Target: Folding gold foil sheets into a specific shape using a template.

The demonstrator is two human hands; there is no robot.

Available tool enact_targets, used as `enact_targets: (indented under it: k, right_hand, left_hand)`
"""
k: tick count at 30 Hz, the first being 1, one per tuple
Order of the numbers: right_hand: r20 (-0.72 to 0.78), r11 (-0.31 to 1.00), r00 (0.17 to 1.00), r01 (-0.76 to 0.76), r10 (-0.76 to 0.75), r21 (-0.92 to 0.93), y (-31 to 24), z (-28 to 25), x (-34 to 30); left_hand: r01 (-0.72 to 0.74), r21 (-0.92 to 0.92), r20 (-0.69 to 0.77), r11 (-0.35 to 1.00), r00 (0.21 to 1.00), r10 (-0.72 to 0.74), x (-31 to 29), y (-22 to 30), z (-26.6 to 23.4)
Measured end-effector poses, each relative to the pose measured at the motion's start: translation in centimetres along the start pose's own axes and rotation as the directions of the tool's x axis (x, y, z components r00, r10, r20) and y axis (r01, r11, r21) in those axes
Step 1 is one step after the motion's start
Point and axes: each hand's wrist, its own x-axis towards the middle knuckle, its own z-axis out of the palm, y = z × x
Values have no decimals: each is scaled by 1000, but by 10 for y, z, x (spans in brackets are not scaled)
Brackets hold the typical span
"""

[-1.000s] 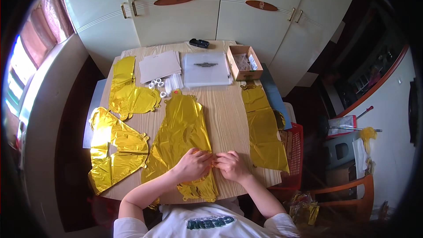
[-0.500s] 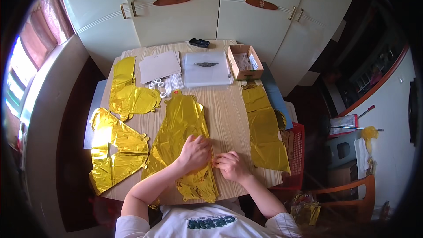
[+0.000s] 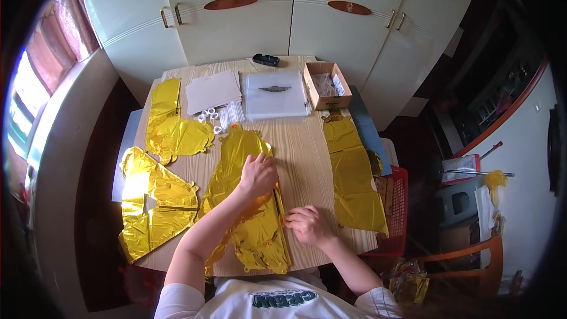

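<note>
A flat, creased gold foil balloon (image 3: 239, 150) lies lengthwise in front of me, with small tabs on its outline. My left hand (image 3: 258, 175) is closed at its right edge, gripping the foil about halfway along. Lower on that same edge, the bent fingers of my right hand (image 3: 308, 225) pinch the foil's border. My fingers hide the exact grip points. The near part of the sheet is crumpled below my left forearm. More flat gold foil balloons rest on the table: one at the far left (image 3: 162, 130), one at the near left (image 3: 168, 201), one at the right (image 3: 354, 174).
Along the back of the wooden table (image 3: 301, 159) are grey cards (image 3: 212, 91), clear plastic bags (image 3: 276, 97), white ribbon rolls (image 3: 217, 130), white straws (image 3: 232, 112), a cardboard box (image 3: 328, 101) and a black object (image 3: 266, 59). A red basket (image 3: 398, 207) stands beyond the right edge.
My left hand has moved away from me, up along the foil's right edge, uncovering more of the near part. My right hand has stayed almost in place.
</note>
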Motion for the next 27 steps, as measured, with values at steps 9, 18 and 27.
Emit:
enact_targets:
  k: [9, 18, 27]
  right_hand:
    - [-26, 1000, 1000, 11, -11, 2, 0, 4, -1]
    - [-24, 1000, 999, 21, -21, 6, -2, 2, -1]
    - [-81, 999, 996, 41, -40, 13, -2, 4, 0]
  left_hand:
    - [54, 61, 177, 997, 982, -64, 26, -18, -3]
    - [44, 82, 357, 996, 931, -71, 31, -22, -10]
    - [68, 49, 340, 996, 937, -81, 27, -19, -14]
